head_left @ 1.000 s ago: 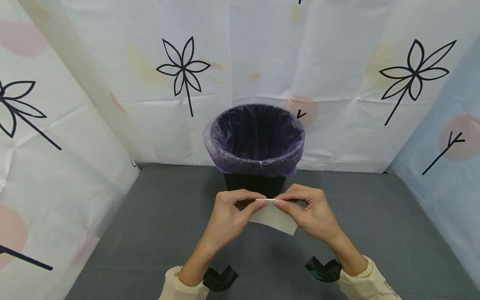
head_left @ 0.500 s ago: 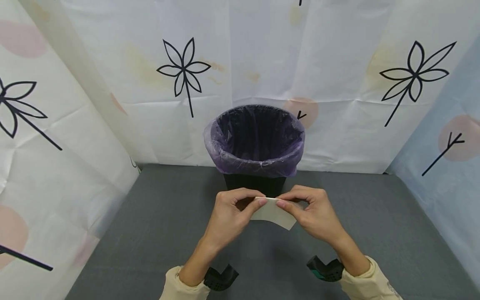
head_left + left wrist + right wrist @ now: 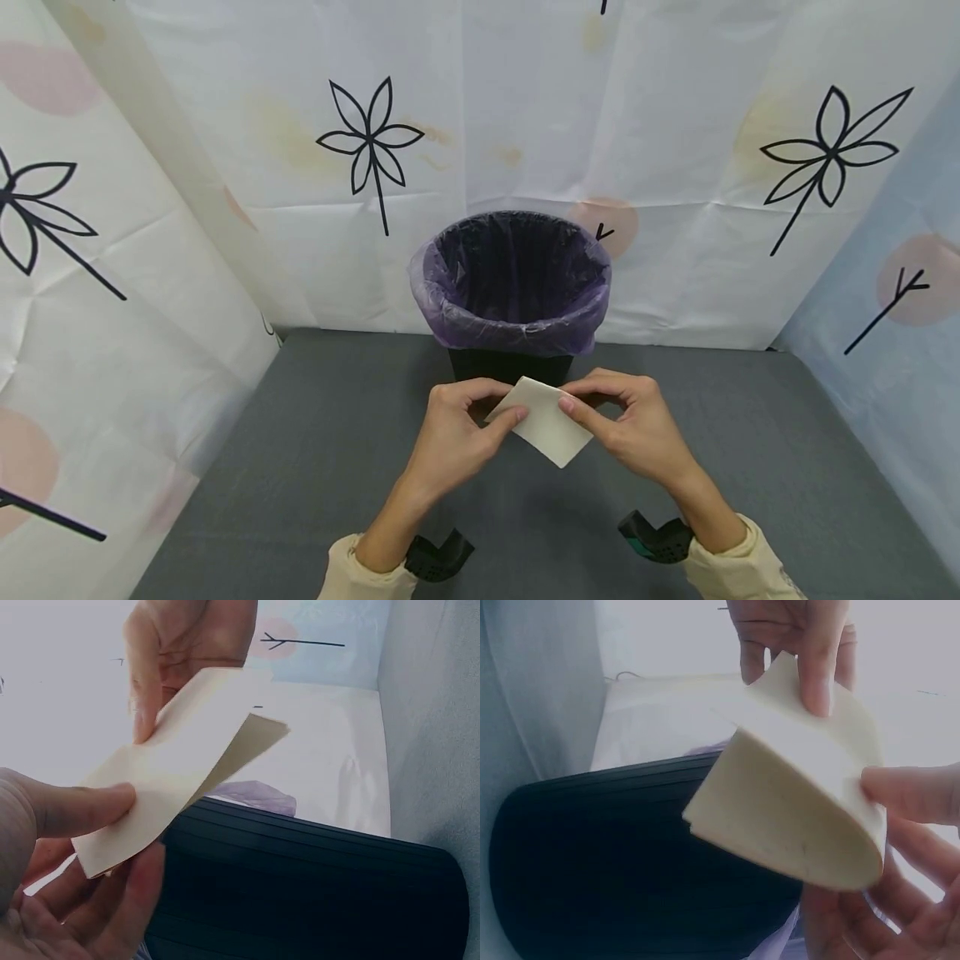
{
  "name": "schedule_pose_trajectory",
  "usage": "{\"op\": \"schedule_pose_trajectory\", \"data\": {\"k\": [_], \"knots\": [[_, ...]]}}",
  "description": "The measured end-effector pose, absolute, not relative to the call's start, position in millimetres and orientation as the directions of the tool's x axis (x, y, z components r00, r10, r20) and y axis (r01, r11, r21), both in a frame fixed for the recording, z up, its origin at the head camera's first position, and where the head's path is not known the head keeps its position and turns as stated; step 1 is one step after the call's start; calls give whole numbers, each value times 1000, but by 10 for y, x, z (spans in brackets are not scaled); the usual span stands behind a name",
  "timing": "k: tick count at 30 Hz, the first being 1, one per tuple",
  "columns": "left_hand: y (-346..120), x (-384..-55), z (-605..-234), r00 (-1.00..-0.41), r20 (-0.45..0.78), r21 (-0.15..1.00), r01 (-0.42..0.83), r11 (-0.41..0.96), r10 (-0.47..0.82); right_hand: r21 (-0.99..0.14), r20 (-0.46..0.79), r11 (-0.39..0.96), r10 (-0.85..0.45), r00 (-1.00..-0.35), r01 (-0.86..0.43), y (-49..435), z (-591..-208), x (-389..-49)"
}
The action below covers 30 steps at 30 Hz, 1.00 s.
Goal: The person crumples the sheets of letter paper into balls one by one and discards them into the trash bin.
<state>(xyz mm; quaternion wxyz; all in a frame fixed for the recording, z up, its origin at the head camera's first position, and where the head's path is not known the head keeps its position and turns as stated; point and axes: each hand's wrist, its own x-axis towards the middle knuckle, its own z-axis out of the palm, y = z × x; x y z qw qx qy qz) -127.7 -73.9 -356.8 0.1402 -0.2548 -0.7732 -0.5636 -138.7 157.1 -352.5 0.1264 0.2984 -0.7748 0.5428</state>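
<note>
A cream-coloured piece of paper [image 3: 553, 427] is held up between both hands, in front of the bin. My left hand [image 3: 453, 432] pinches its left part, thumb on the near face. On the right side, my right hand [image 3: 637, 429] pinches the paper with thumb and fingers. In the right wrist view the paper [image 3: 780, 810] curves over on itself, with its ends apart. Two layers of the paper [image 3: 172, 765] show in the left wrist view, with a gap at one end. Fingers behind the sheet are partly hidden.
Just beyond the hands stands a black trash bin [image 3: 510, 365] lined with a purple plastic bag [image 3: 517, 335]. It stands on a grey surface [image 3: 345, 433]. White patterned sheets [image 3: 525, 100] hang behind and at the sides. Dark wrist mounts [image 3: 438, 557] sit by the sleeves.
The paper has turned between the fingers: its top edge, level before, now rises to a corner, and more of its face shows. Both hands stay in nearly the same place.
</note>
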Motion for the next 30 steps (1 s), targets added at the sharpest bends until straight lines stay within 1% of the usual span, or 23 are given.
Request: {"op": "schedule_pose_trajectory", "data": {"k": [4,7,11,14,16,17,24,30], "knots": [[-727,-1290,-3591,-768,609,723,641,257,200,-787,492,247,-303,-816,-566,1571,-3534,-1391],[-706,-1303,-3604,-702,685,649,709,275,195,-813,467,233,-283,-838,-533,1564,-3539,-1393],[-685,-1315,-3617,-602,771,513,780,359,207,-848,433,198,-277,-858,-492,1556,-3536,-1402],[-674,-1315,-3619,-529,816,407,812,418,234,-862,412,196,-268,-871,-468,1553,-3534,-1409],[-666,-1309,-3615,-500,829,366,824,432,251,-868,401,202,-255,-880,-454,1551,-3534,-1409],[-663,-1307,-3614,-489,833,354,830,431,258,-872,395,203,-248,-885,-446,1551,-3535,-1408],[-650,-1301,-3625,-470,824,324,848,419,316,-900,362,178,-204,-910,-398,1529,-3534,-1406],[-637,-1317,-3645,-450,822,268,846,461,348,-929,326,112,-204,-923,-353,1526,-3510,-1403]]}}
